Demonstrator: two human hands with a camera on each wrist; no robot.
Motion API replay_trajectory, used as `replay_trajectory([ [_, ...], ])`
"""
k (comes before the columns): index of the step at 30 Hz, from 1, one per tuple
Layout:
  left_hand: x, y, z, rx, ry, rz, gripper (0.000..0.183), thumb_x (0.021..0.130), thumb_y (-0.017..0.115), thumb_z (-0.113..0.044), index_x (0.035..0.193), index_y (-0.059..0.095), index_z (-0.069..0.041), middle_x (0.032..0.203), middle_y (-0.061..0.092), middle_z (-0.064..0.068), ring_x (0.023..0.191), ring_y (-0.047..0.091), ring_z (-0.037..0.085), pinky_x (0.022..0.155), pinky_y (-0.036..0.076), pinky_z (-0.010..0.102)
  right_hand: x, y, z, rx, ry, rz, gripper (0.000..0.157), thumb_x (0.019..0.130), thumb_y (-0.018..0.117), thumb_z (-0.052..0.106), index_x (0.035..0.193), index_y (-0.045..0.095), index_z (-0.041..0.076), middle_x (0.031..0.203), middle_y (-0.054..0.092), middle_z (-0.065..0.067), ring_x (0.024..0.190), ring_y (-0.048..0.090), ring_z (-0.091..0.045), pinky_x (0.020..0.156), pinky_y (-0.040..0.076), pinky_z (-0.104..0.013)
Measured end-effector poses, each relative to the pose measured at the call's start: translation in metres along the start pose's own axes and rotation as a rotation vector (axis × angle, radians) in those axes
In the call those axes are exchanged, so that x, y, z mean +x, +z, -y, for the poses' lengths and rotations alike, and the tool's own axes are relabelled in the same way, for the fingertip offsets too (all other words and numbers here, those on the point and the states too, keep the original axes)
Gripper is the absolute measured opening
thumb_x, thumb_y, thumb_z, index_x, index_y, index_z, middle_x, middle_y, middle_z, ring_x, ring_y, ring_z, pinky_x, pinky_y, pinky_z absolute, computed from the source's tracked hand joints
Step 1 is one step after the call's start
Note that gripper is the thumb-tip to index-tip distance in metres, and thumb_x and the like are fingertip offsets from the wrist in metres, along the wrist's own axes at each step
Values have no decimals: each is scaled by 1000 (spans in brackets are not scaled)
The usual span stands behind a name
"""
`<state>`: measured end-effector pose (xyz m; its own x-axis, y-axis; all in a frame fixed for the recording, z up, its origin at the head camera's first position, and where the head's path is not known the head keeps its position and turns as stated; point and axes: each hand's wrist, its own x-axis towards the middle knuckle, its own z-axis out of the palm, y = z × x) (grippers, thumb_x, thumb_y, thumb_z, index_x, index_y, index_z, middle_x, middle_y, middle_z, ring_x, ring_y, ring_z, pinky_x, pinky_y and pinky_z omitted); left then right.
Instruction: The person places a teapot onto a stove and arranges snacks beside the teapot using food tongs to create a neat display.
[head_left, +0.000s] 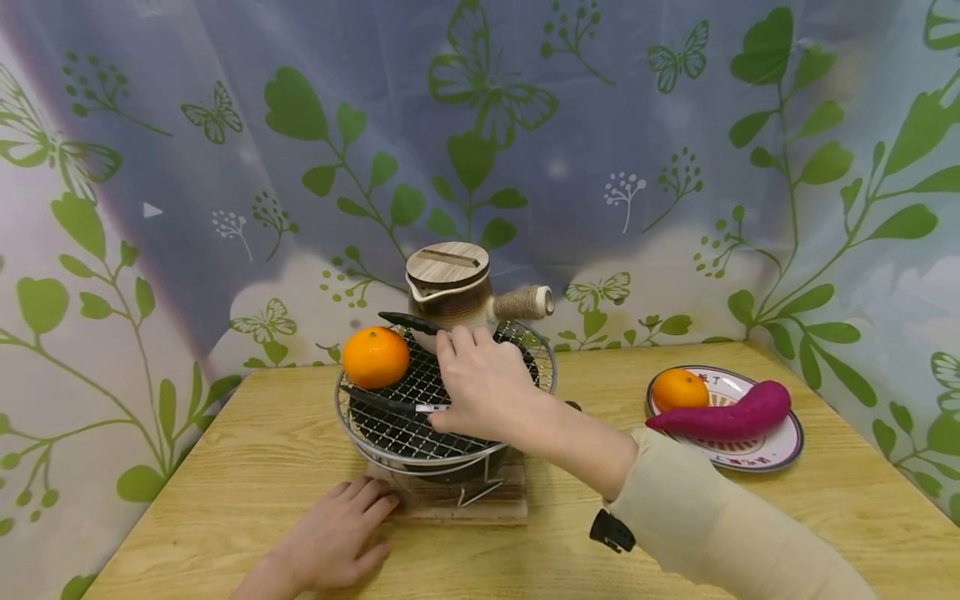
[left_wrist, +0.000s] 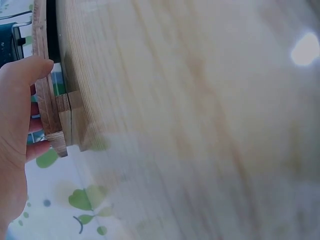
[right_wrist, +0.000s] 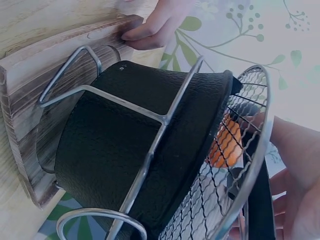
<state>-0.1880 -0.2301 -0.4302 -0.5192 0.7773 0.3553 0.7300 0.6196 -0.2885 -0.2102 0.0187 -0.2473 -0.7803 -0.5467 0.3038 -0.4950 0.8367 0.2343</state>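
Observation:
In the head view my right hand (head_left: 483,387) grips black tongs (head_left: 408,321) above a round wire grill mesh (head_left: 435,446). An orange (head_left: 375,357) lies between the tongs' arms at the mesh's left side; whether it rests on the mesh is unclear. The right wrist view shows the orange (right_wrist: 226,145) through the mesh. Beneath is a black stove (right_wrist: 115,130) in a wire frame, set on a wooden board (head_left: 465,504). My left hand (head_left: 330,529) holds the board's near left corner, thumb and fingers on either side of it in the left wrist view.
A brown pot (head_left: 450,304) with a wooden lid stands at the mesh's back, its twine-wrapped handle pointing right. To the right, a plate (head_left: 787,450) bears another orange (head_left: 680,390) and a purple sweet potato (head_left: 731,417). A printed curtain (head_left: 570,167) hangs behind the wooden table.

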Motion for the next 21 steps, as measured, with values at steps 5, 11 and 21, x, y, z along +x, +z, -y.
replay_trajectory([
  [5,0,1,0,-3,-4,5,50,74,68,-40,113,59,-9,110,55,5,102,52,23,83,46,39,-6,-4,-6,31,4,-28,91,72,61,62,138,40,4,123,50,-11,107,49,-26,78,48,-38],
  [11,2,1,0,-22,1,-4,50,74,69,-40,112,60,-9,109,55,6,102,52,24,84,46,40,-23,-7,-16,61,-16,-41,91,71,61,63,139,39,5,124,49,-9,105,49,-24,75,48,-36],
  [21,5,0,2,-24,5,-9,50,73,69,-40,111,60,-9,108,57,6,101,52,24,85,46,41,-58,-16,-38,120,-13,-90,93,67,67,61,139,40,8,129,47,-8,111,49,-24,79,49,-39],
])
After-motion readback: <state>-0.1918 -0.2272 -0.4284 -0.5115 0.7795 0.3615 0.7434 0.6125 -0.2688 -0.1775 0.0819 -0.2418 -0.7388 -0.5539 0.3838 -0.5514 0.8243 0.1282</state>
